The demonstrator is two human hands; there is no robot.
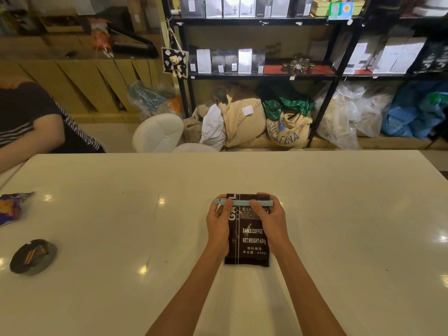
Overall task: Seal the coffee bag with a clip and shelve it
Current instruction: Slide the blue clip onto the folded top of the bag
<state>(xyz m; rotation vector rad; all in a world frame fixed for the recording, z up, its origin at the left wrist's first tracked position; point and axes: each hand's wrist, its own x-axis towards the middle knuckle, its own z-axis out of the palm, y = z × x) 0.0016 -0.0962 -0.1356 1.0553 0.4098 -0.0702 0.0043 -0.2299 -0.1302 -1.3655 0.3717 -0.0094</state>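
A dark brown coffee bag with white lettering lies flat on the white table, its top pointing away from me. A pale blue bar clip runs across the bag near its top edge. My left hand grips the bag's left side, with its thumb pressed on the clip's left end. My right hand holds the bag's right side, thumb on the clip and fingers curled behind the top. Black shelves with rows of coffee bags stand beyond the table.
A person in a dark striped shirt sits at the table's far left. A dark ashtray and a purple snack wrapper lie at the left edge. White chairs and burlap sacks stand between the table and the shelves.
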